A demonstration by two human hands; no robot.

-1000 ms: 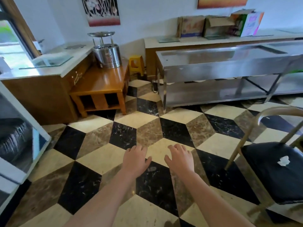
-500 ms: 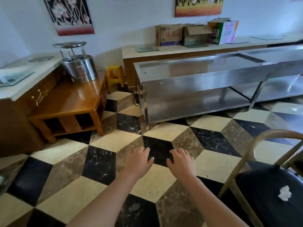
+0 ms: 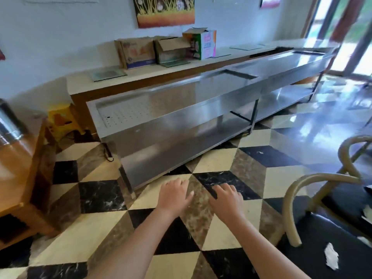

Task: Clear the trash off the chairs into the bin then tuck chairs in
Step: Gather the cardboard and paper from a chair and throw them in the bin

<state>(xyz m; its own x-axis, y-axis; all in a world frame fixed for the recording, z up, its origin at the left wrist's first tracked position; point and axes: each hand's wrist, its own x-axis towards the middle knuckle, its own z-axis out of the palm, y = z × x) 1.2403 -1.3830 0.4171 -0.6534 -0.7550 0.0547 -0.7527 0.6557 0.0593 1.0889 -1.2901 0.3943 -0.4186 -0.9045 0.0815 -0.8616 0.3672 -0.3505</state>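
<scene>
A chair [image 3: 289, 208] with a curved tan back and black seat stands at the lower right. A crumpled white scrap of trash [image 3: 331, 257] lies on its seat. A second chair [image 3: 346, 156] stands behind it, with more white scraps [image 3: 366, 212] at the frame's right edge. My left hand [image 3: 174, 195] and my right hand [image 3: 227, 199] hover side by side over the chequered floor, palms down, fingers relaxed, holding nothing. Both are well left of the chairs. No bin is in view.
A long stainless-steel counter [image 3: 181, 117] runs across the middle, with a wooden ledge and cardboard boxes [image 3: 138, 53] behind it. A wooden side table [image 3: 18, 168] with a metal pot stands at the left. A yellow stool [image 3: 62, 119] sits in the corner. Glass doors are far right.
The view has swung to the right: the wooden table slid to the left edge and a second chair came into view. Both hands keep the same empty, side-by-side pose.
</scene>
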